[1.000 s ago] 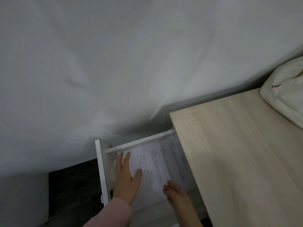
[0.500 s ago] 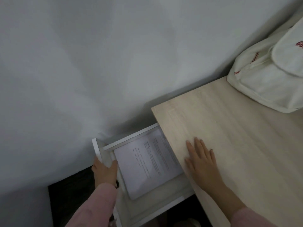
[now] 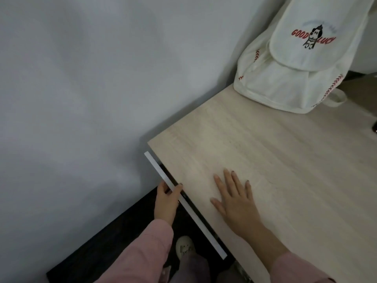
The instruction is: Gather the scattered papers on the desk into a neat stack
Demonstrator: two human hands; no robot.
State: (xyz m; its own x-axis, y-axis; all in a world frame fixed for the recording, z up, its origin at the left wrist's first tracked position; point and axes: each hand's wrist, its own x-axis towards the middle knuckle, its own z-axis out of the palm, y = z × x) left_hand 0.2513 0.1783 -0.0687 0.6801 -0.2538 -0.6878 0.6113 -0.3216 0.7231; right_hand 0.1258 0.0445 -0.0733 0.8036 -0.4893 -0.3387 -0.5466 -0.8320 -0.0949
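Observation:
The white drawer front (image 3: 195,219) lies almost flush against the left edge of the light wooden desk (image 3: 285,160), leaving only a thin dark gap. The papers are hidden inside the drawer. My left hand (image 3: 166,199) grips the drawer front, thumb over its top edge and fingers on the outer face. My right hand (image 3: 236,199) lies flat on the desk top near that edge, fingers spread, holding nothing.
A cream backpack (image 3: 295,64) with red stitching and a "GOOD LUCK" print stands at the desk's far end against the white wall (image 3: 91,88). Below the drawer are dark floor (image 3: 114,242), my leg and a light slipper (image 3: 184,247).
The drawer, open with the papers showing earlier, has been pushed in almost fully by my left hand. My right hand left the papers and settled flat on the desk.

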